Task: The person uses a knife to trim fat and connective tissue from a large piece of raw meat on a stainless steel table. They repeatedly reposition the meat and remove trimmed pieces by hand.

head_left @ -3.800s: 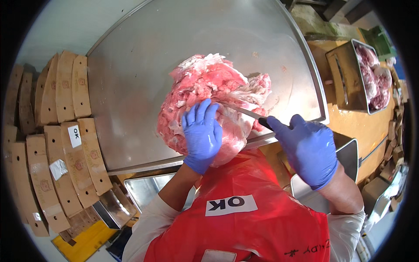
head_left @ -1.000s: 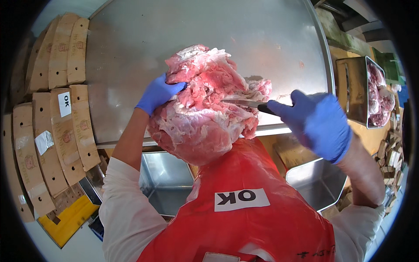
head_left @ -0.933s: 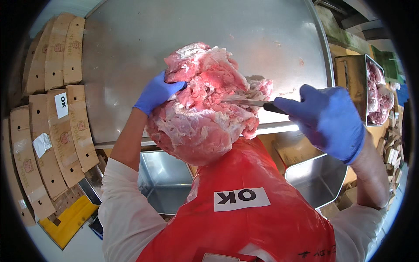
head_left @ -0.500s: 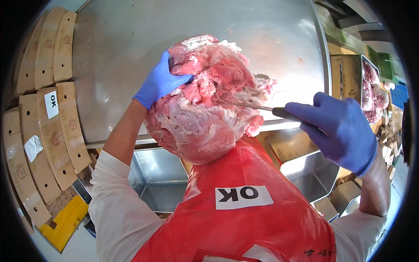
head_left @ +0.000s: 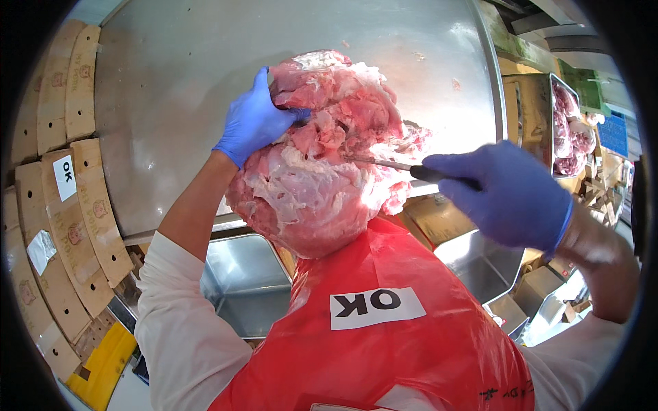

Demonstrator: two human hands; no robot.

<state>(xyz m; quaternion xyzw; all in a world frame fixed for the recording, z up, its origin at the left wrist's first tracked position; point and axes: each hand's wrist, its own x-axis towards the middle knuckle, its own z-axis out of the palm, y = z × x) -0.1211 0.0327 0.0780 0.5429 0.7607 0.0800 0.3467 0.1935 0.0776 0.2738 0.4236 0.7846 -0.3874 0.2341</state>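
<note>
While left hand (head_left: 255,122) grips its ten o'clock edge, raw meat slab (head_left: 322,157) pink, white-fatted, lumpy, right hand (head_left: 507,195) fisted round knife (head_left: 404,166) at three o'clock.

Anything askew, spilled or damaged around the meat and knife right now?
Nothing serious. The big raw meat slab overhangs the steel table's near edge above an open steel bin. The left hand grips its top; the right hand holds the knife in it. A few scraps dot the table.
</note>
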